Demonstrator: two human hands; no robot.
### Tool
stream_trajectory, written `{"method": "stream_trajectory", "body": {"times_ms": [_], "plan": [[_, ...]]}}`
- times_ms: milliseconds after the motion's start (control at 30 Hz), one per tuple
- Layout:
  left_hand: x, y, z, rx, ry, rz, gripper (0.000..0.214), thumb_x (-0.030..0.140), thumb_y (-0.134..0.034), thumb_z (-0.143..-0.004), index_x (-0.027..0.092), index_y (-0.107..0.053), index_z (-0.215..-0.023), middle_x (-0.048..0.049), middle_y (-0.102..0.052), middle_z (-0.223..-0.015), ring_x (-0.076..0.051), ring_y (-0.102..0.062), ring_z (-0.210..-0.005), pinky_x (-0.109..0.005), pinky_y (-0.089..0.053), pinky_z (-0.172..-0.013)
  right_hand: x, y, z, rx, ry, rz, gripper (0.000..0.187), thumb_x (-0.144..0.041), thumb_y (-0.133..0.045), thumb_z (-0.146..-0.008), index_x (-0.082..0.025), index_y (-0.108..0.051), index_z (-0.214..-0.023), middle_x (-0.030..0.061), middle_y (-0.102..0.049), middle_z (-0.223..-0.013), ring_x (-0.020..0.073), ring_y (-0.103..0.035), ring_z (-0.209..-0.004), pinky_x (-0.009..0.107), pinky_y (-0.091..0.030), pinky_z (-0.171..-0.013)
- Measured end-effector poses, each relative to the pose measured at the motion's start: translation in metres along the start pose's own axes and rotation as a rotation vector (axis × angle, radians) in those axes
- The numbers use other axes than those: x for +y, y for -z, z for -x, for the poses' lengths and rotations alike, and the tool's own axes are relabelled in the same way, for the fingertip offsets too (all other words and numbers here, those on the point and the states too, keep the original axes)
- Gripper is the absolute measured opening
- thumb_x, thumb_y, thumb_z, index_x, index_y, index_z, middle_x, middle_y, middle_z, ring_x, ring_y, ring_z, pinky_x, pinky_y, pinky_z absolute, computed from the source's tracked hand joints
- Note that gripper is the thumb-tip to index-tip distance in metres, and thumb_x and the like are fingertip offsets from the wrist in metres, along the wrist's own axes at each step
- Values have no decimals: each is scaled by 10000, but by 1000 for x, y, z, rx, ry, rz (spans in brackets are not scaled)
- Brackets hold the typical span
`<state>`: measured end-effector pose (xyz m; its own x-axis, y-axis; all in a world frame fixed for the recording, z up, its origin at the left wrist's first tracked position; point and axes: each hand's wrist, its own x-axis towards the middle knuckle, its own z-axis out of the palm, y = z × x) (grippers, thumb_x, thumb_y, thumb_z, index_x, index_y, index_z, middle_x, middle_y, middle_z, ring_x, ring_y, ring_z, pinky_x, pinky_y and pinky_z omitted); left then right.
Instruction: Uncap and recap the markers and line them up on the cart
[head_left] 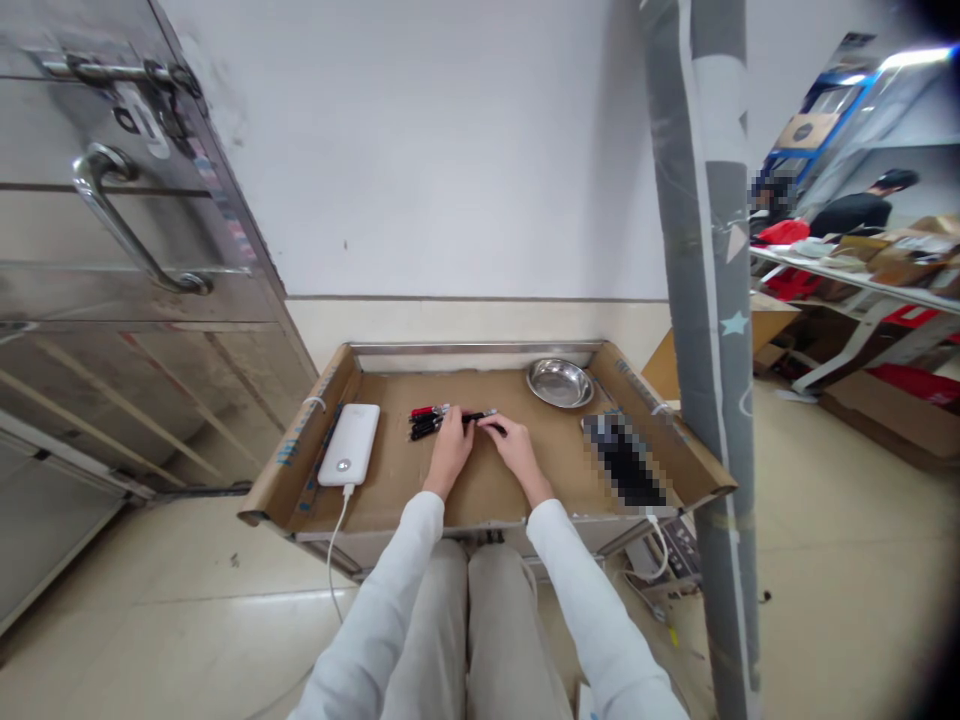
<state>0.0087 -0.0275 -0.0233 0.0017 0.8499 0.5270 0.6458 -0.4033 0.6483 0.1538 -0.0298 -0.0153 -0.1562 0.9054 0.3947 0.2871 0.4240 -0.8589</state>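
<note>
Over the cardboard-lined tray table [397,500], my left hand [451,445] is closed, its fingers pinching a slim black pen [474,416] with a silvery end. My right hand [514,447] is also closed, close beside it, with fingertips on a short dark pen-like piece [496,429]. Whether that piece belongs to the same pen I cannot tell. Just left of my left hand lie several black pens [424,430] in a bunch, with a red pen [427,411] at their far side. My fingers hide part of the bunch.
A round steel bowl [560,384] sits at the tray's back right. A white power bank [350,445] with a cable lies left, a pixelated dark phone [626,465] right. A wrapped pole [709,300] stands beyond the right edge. Two people sit in the right background.
</note>
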Motion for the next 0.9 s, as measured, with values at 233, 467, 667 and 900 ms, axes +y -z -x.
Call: {"method": "stream_trajectory", "body": {"times_ms": [233,467,667,900], "plan": [[11,3,4,-77,-169,-347,254,51,-366,-849,147,-522,-1025,-107,-587,-980,-247,-548,-971,-417,-448,-880,2,-1,1,-33,25,6,237,-293,-483,-859,-261,-681,-985,15,-703,-1020,182,-651,-948,335,-479,-901],[22,11,16,-129,-227,-220,387,23,-365,-816,127,-469,-1174,-124,-556,-1086,-235,-524,-1055,-406,-435,-944,7,7,3,177,-29,-129,303,-377,-445,-888,-206,-644,-1038,80,-674,-1085,190,-624,-1018,362,-467,-944],[30,11,13,-404,-404,-135,370,160,-455,-868,194,-473,-1236,-98,-528,-1244,-210,-491,-1160,-382,-408,-1000,11,9,4,289,-35,-121,357,-402,-406,-900,-178,-609,-1091,120,-648,-1124,195,-619,-1026,374,-474,-945],[29,-7,5,-459,-448,-97,240,182,-480,-888,214,-574,-1107,-63,-619,-1112,-183,-556,-1065,-363,-423,-971,11,7,3,258,-24,-120,361,-356,-374,-909,-165,-560,-1152,136,-599,-1205,189,-565,-1126,379,-424,-1011]]}}
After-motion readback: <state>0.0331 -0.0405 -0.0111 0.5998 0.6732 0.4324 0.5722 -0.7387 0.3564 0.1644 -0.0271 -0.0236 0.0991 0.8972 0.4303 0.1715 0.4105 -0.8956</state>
